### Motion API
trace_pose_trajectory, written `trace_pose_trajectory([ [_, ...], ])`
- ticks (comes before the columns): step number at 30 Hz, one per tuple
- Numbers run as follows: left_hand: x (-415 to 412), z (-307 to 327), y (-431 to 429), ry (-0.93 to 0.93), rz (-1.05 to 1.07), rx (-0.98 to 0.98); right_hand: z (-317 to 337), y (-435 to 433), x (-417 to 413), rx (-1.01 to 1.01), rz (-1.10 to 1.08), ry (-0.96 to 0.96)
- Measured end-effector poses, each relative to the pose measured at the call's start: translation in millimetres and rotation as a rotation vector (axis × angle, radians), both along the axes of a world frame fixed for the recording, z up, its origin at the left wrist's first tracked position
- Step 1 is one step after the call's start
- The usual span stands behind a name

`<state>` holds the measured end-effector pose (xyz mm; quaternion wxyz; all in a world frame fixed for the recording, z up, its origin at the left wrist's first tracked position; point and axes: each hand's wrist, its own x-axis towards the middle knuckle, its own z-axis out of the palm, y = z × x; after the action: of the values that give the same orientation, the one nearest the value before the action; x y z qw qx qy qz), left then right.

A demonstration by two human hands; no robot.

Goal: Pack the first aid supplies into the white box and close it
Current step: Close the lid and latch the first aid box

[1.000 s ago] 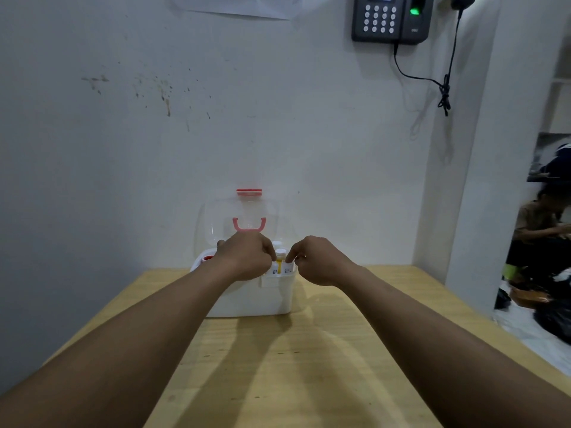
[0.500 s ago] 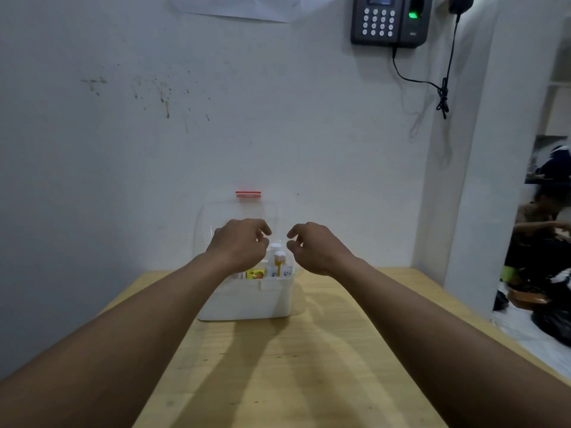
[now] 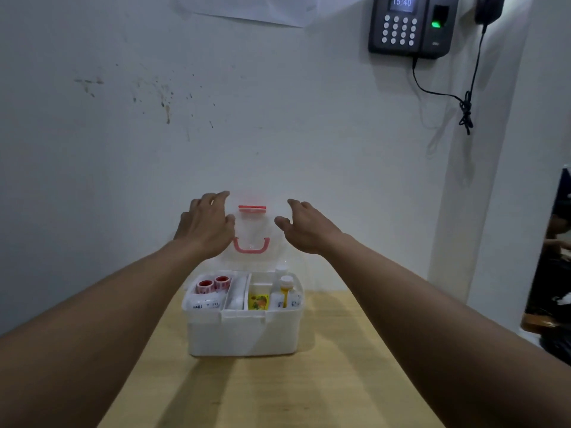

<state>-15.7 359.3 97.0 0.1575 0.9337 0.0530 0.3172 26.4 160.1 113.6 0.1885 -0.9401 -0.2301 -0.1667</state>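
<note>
The white box [image 3: 244, 335] stands open on the wooden table [image 3: 278, 390], near the wall. Its clear lid [image 3: 272, 242] is upright, with a pink handle [image 3: 251, 246] and a red latch [image 3: 251, 208] at the top. Inside lie two red tape rolls [image 3: 213, 284], a white bandage roll [image 3: 236, 296], a yellow packet [image 3: 258, 301] and small bottles [image 3: 285, 293]. My left hand [image 3: 205, 225] and my right hand [image 3: 304, 228] are raised on either side of the lid's top, fingers spread, holding nothing; whether they touch the lid is unclear.
The wall rises right behind the box. A black keypad device [image 3: 409, 24] with a dangling cable [image 3: 463, 103] hangs at upper right. A white pillar [image 3: 482, 180] stands to the right, and past it a person sits in a dark area [image 3: 559, 236].
Both hands have lifted out of the box and risen to the top edge of the lid, opening their fingers. The camera has moved closer to the box.
</note>
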Motion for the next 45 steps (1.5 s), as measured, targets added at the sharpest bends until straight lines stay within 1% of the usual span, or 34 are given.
trace_pose_trajectory([
  [8, 23.0, -4.5, 21.7, 0.138, -0.016, 0.034, 2.8, 18.9, 25.4, -0.029, 0.004, 0.062],
  [11, 22.5, -4.8, 23.1, 0.154, 0.010, 0.065, 1.6, 19.1, 24.6, -0.006, 0.004, 0.069],
  [14, 16.6, -1.1, 19.5, 0.111, 0.037, 0.081, 4.0, 16.8, 16.9, 0.003, -0.005, 0.053],
  [20, -11.7, -3.8, 12.6, -0.047, -0.015, -0.019, 1.6, 6.7, -5.2, -0.018, -0.013, -0.056],
  [23, -30.9, -12.3, 8.2, -0.093, -0.028, -0.044, -7.1, 1.6, -19.5, 0.024, 0.006, -0.080],
  [26, -50.0, -22.9, 1.0, -0.118, -0.024, -0.055, -17.7, -4.6, -35.3, 0.094, 0.035, -0.062],
  [30, -68.9, -40.5, -2.3, -0.113, -0.029, -0.070, -33.6, -12.7, -53.5, 0.114, 0.071, -0.033],
  [41, -98.4, -86.5, -5.3, 0.005, -0.062, -0.135, -68.9, -27.8, -84.2, -0.007, 0.064, 0.091],
  [45, -100.8, -94.3, -5.4, 0.012, -0.067, -0.194, -77.0, -25.1, -87.6, 0.095, 0.059, 0.154],
])
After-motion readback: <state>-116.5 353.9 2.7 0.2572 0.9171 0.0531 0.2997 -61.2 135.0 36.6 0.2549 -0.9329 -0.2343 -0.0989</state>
